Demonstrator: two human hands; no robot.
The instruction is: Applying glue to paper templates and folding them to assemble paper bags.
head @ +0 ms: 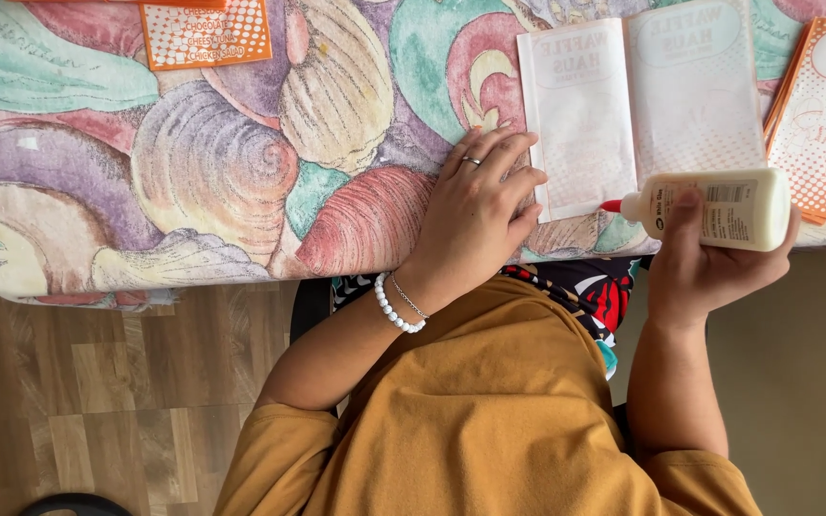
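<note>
The glue bottle [733, 208] at three o'clock is smooth, slightly glossy plastic. The flattened bag [642, 105] at one o'clock is thin matt paper. The tablecloth [212, 162] looks like soft printed cloth; the floor [97, 382] at eight o'clock, satiny wood.

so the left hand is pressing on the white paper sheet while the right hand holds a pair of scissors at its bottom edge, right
Not quite. The head view shows the right hand holding a white glue bottle with a red tip, not scissors. The rest stands: the left hand presses on the white paper sheet, and the bottle's tip is at its bottom edge.
</note>
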